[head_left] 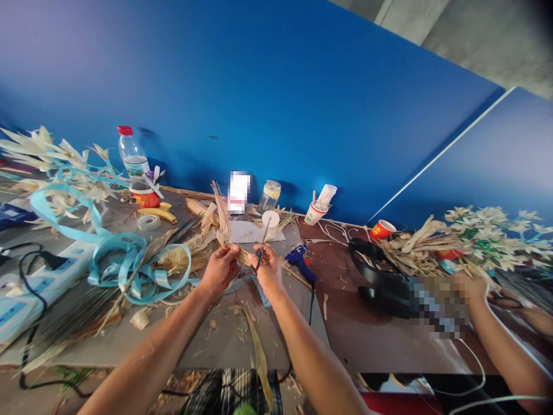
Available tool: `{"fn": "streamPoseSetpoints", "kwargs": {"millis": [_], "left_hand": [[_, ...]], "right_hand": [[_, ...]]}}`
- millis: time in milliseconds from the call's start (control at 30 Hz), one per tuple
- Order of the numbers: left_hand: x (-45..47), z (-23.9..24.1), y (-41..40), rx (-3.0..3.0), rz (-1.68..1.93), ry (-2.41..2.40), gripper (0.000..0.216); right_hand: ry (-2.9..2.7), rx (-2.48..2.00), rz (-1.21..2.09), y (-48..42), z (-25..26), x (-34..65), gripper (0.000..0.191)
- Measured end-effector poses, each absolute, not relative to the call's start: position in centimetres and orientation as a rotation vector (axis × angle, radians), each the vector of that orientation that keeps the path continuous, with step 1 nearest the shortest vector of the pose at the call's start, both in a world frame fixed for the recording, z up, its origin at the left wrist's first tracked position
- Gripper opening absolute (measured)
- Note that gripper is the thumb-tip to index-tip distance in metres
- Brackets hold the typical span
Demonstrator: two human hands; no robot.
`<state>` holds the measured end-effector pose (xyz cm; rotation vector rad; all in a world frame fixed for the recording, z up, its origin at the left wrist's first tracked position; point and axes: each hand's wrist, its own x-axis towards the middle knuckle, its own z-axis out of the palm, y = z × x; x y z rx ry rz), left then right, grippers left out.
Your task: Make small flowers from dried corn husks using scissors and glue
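My left hand (221, 266) is closed, its thumb and fingers pinching a pale dried corn husk (222, 222) whose frayed end stands up above the fingertips. Close beside it, my right hand (268, 272) grips a pair of scissors (258, 257) by the dark handles, with the thin blades pointing up and away. A narrow tan strip runs between the two hands; which hand bears it I cannot tell. Just right of my right hand lies a blue glue gun (299, 260). Looped light-blue ribbon (129, 265) is piled left of my left hand.
A white power strip (47, 288) with black cables lies at left. Behind stand a water bottle (132, 153), a glass jar (270, 196) and a paper cup (315, 214). At right, a co-worker's hand (470, 288) is near a black headband-like object (380, 282). A blue partition (276, 104) closes the back.
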<state>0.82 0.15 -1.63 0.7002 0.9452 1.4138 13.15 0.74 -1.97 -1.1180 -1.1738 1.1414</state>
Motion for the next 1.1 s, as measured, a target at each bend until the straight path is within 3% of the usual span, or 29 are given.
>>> {"fn": "streamPoseSetpoints", "kwargs": {"millis": [233,467,667,900,1100], "left_hand": [[0.07,-2.01,0.38,1.011,1.349,1.111,0.035],[0.66,-1.49,0.0,0.892,1.323,0.952,0.036],[1.02,-1.6,0.07,0.713,1.32,0.796,0.048],[0.9,-1.77,0.11,0.623,1.202,0.811,0.031],[0.98,-1.38,0.0,0.528,1.243,0.833,0.033]], "right_hand": [[-1.421,-1.095,1.016,0.48,-2.21,13.47,0.044],[-1.118,-1.112,1.171,0.95,-1.96,13.49,0.032],[-1.062,-1.1,1.03,0.79,-2.02,13.48,0.031],[-1.108,-1.142,0.896,0.66,-1.83,13.62,0.03],[-1.111,-1.172,0.885,0.97,-1.99,13.63,0.032]]}}
